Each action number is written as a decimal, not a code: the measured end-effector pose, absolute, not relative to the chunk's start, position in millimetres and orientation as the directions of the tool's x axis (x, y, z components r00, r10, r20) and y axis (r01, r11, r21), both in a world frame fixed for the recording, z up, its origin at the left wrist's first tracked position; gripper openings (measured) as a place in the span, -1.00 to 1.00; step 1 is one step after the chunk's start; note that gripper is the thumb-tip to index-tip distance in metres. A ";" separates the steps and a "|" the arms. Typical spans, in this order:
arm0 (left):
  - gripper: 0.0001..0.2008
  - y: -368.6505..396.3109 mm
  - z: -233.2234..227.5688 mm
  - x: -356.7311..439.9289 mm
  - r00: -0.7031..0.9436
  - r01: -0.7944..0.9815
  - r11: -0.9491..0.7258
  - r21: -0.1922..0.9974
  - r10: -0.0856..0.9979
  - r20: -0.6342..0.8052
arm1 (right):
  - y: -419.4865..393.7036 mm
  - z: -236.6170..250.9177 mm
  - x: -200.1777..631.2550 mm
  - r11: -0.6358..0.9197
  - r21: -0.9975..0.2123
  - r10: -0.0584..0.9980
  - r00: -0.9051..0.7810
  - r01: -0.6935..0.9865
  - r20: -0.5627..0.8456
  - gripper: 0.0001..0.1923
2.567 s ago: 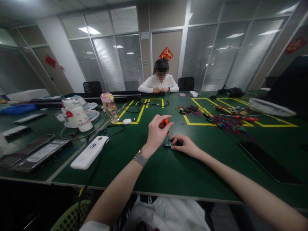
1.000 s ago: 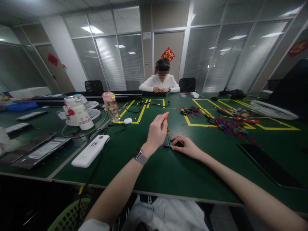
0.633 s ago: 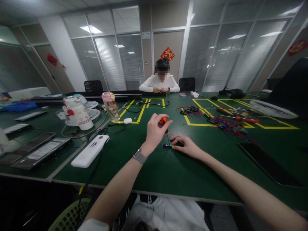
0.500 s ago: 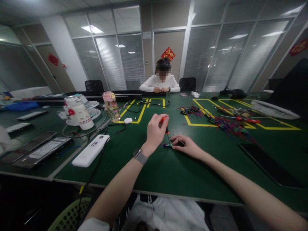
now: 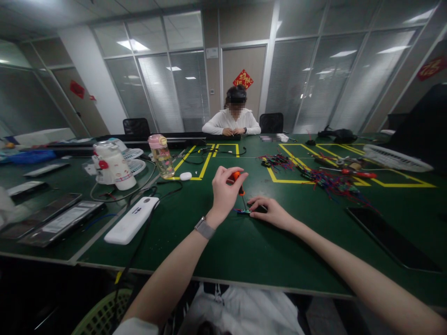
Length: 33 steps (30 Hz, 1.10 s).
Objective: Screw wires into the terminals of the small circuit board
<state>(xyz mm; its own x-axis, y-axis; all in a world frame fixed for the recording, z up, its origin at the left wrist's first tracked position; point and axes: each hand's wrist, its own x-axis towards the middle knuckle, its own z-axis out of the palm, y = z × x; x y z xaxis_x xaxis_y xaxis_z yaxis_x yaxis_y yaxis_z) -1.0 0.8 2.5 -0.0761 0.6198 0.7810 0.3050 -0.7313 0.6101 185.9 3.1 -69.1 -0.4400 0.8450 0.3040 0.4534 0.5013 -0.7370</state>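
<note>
Head view: on your left, a white power bank [image 5: 132, 221] lies with a dark cable [image 5: 148, 222] passing over its right side, and past it stand a white jug [image 5: 117, 167] and a pink-lidded bottle [image 5: 161, 158]. A small white case [image 5: 185, 176] sits near the bottle. To your right, a pile of red and blue wires [image 5: 328, 180] spreads over yellow tape [image 5: 288, 180], a red-handled tool [image 5: 358, 173] lies behind it, and a dark slab [image 5: 391, 239] rests nearer you. Across the green table [image 5: 223, 260] sits another person [image 5: 232, 122], in white sleeves.

Your orange screwdriver [image 5: 238, 180] stands nearly upright, its long axis leaning a little, handle up and to the left, tip down on the small circuit board [image 5: 243, 211]. That board lies flat on the table, its length running left to right, thin wires at its left end.

Your left hand [image 5: 225, 190] grasps the screwdriver, thumb and fingers curled around the handle and partly hiding it. Your right hand [image 5: 268, 211] holds the board's right end at the fingertips; the exact contact is too small to tell. Screwdriver tip and board sit between your two hands, just beside the right fingertips and below the left hand.
</note>
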 end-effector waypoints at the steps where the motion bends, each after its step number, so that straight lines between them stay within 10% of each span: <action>1: -0.86 0.9 2.7 -1.5 -0.063 0.307 -0.732 0.608 0.622 0.781 | 3.2 -69.2 185.8 0.502 -0.735 0.845 -0.440 0.455 0.305 -0.91; 27: -0.71 7.7 -1.9 3.8 0.105 -0.137 -0.622 0.771 0.765 0.635 | 2.1 -67.5 186.6 0.507 -0.725 0.846 -0.430 0.467 0.314 -0.89; 33: -0.82 7.2 -0.5 3.7 0.032 -0.014 -0.681 0.732 0.731 0.681 | 2.2 -67.5 185.8 0.491 -0.734 0.855 -0.421 0.470 0.302 -0.88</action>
<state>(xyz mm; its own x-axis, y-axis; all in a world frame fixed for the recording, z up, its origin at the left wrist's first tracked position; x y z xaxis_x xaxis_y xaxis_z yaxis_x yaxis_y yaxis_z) 3.7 7.2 -0.5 0.0318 0.7315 0.6811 -0.0137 -0.6811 0.7321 185.8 2.2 -67.5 -0.4212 0.8550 0.3025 0.4699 0.4910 -0.7336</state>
